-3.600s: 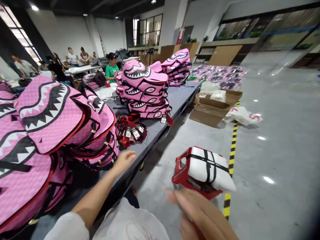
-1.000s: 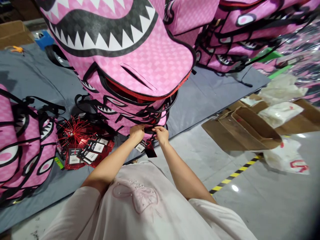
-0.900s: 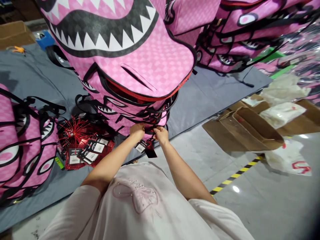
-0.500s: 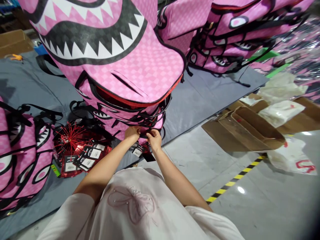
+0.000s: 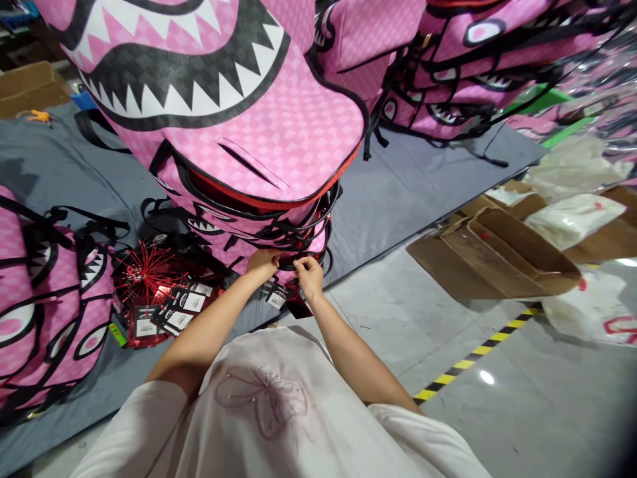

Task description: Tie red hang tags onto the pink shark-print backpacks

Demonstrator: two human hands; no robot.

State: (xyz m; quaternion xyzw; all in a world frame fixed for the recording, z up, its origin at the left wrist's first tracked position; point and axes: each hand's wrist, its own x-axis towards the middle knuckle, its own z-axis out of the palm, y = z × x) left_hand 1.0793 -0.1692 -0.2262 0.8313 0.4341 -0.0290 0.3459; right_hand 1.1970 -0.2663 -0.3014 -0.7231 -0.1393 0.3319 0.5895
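Observation:
A stack of pink backpacks printed with black-and-white shark teeth stands on the grey-covered table. At the foot of this stack, by the table's near edge, my left hand and my right hand are pinched close together on a black strap loop of the lowest bag. Both sets of fingers are closed. Just below them hang small paper hang tags. What lies between the fingertips is too small to make out.
A heap of red-stringed hang tags lies left of my hands. More pink backpacks sit at the left and far right. Open cardboard boxes with white plastic bags rest on the floor beside yellow-black floor tape.
I turned from the aisle to the stack and brought both hands to the lowest bag's strap. Over the last second my hands edged slightly closer together; the view drifted a little.

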